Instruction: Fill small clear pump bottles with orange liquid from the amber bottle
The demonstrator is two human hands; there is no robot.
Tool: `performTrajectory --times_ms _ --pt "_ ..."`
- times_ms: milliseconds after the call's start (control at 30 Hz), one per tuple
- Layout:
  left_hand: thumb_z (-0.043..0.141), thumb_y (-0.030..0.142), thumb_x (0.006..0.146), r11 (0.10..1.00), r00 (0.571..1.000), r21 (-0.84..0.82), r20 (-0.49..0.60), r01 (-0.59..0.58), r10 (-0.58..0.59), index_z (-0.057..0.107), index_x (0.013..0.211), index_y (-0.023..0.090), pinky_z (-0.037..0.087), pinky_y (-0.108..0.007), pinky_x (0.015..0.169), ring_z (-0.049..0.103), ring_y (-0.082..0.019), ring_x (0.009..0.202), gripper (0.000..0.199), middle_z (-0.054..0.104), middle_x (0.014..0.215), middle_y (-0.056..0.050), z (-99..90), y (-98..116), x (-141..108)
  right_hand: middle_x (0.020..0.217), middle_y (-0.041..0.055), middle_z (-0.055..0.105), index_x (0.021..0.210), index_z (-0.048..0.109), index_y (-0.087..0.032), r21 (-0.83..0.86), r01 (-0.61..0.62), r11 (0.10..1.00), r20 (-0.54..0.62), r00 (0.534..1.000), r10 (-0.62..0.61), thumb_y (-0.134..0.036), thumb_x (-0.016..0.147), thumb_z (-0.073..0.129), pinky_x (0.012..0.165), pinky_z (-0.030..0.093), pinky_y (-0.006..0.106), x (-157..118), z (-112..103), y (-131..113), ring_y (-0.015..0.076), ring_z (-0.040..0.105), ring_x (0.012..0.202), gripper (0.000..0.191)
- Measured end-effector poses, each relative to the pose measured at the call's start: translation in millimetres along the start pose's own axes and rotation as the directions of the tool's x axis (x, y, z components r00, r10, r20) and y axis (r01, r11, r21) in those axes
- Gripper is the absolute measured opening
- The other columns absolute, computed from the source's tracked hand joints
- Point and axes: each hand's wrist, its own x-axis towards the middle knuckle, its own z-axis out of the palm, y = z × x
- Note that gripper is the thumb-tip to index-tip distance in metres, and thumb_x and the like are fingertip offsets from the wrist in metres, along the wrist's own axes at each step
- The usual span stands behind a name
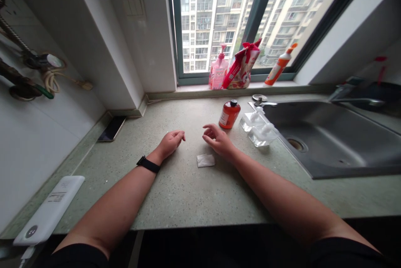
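One left hand (pixel 171 143), fingers curled in, inside hidden; right hand (pixel 220 140), fingers loosely apart, holding nothing. Orange bottle (pixel 230 116) just past the right hand. Could tip from a careless bump.

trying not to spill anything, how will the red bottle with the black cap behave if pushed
The red bottle stands upright on a broad body, so a gentle push would probably slide it, not tip it. Its smooth-looking sides may be somewhat slippery. The black cap appears to be on, so spilling seems unlikely.
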Motion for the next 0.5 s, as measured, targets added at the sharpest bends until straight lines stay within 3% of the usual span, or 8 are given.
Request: performTrajectory --times_ms 67,167,233,333,500 --pt "0.054 0.062 0.098 0.999 1.0 -0.034 -0.008 0.002 -0.002 0.06 0.093 0.02 0.024 -0.025 0.049 0.029 -0.01 0.044 0.042 0.037 0.051 0.01 -1.3 -1 0 0.095 0.0039 0.075 0.122 0.062 -0.025 -0.02 0.108 0.994 -0.122 0.986 -0.11 -0.042 0.09 0.067 0.08 0.058 0.036 10 -14 -13 0.0202 0.071 0.085 0.036" --pt "0.068 0.058 0.09 0.998 1.0 -0.065 0.019 0.015 -0.013 0.058 0.113 0.02 0.029 -0.022 0.048 0.038 -0.01 0.047 0.045 0.051 0.061 0.009 -6.2 1 -3 0.096 0.0041 0.075 0.117 0.064 -0.026 -0.191 0.163 0.968 -0.362 0.905 -0.224 -0.04 0.092 0.064 0.078 0.058 0.038 34 -49 -42 0.0208 0.071 0.083 0.029" --pt "0.073 0.055 0.087 0.996 0.998 -0.089 0.063 0.025 -0.019 0.059 0.12 0.019 0.033 -0.022 0.051 0.043 -0.009 0.051 0.052 0.057 0.069 0.006 -9.3 5 -6 0.095 0.0043 0.074 0.116 0.064 -0.026 -0.307 0.059 0.95 -0.461 0.864 -0.202 -0.039 0.093 0.061 0.076 0.056 0.038 53 -76 -60 0.0211 0.069 0.08 0.026" --pt "0.072 0.054 0.087 0.995 0.996 -0.095 0.089 0.022 -0.013 0.061 0.121 0.017 0.035 -0.023 0.053 0.044 -0.009 0.054 0.052 0.06 0.074 0.004 -10.9 12 -10 0.096 0.0075 0.074 0.121 0.066 -0.023 -0.459 -0.164 0.873 -0.458 0.886 -0.075 -0.041 0.094 0.063 0.084 0.055 0.042 74 -106 -74 0.0253 0.069 0.087 0.033" --pt "0.068 0.051 0.089 0.999 0.999 -0.009 0.021 -0.043 0.043 0.065 0.118 0.016 0.037 -0.023 0.057 0.048 -0.011 0.06 0.046 0.06 0.074 0.002 -9.1 18 -14 0.123 0.0185 0.072 0.135 0.066 -0.018 -0.622 -0.414 0.665 -0.446 0.885 0.133 -0.038 0.093 0.063 0.098 0.052 0.048 84 -112 -57 0.0348 0.067 0.111 0.046"
